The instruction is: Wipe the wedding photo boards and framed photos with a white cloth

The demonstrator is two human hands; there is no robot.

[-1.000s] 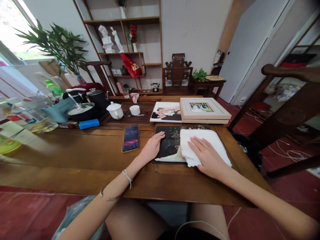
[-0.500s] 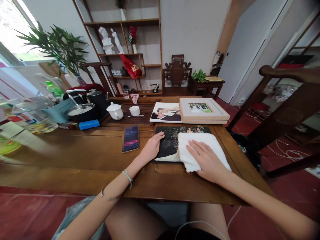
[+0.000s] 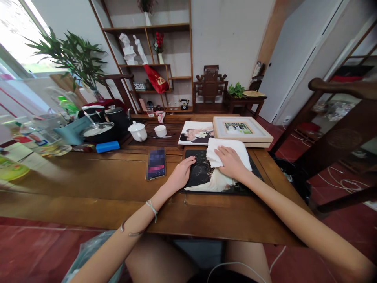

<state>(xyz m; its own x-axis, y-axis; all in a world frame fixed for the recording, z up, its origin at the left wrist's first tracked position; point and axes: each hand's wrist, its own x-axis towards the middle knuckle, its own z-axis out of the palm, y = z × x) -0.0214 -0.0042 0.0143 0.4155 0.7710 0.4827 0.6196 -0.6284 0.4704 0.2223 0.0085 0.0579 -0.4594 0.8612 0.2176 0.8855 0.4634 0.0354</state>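
Note:
A dark photo panel (image 3: 203, 179) lies flat on the wooden table, its picture showing a pale gown with a long train. Folded white towelling (image 3: 210, 151) covers the panel's upper part, reaching its far edge. My right hand (image 3: 231, 163) presses on this towel from above, fingers bent into its folds. At the panel's left edge rests my left hand (image 3: 183, 171), fingers laid out over the border and nothing seen gripped in them. The towel and right forearm hide much of the picture.
Just behind the panel lie a white photo print (image 3: 191, 135) and a framed photo (image 3: 256, 135). To the left are a phone (image 3: 156, 163), a lidded white cup (image 3: 137, 131), a small white bowl (image 3: 160, 131) and a blue box (image 3: 107, 147). A chair (image 3: 330, 122) stands at right.
My right hand has slid the towel away from me and a little left, uncovering the gown in the lower part of the picture. My left hand stays at the panel's edge.

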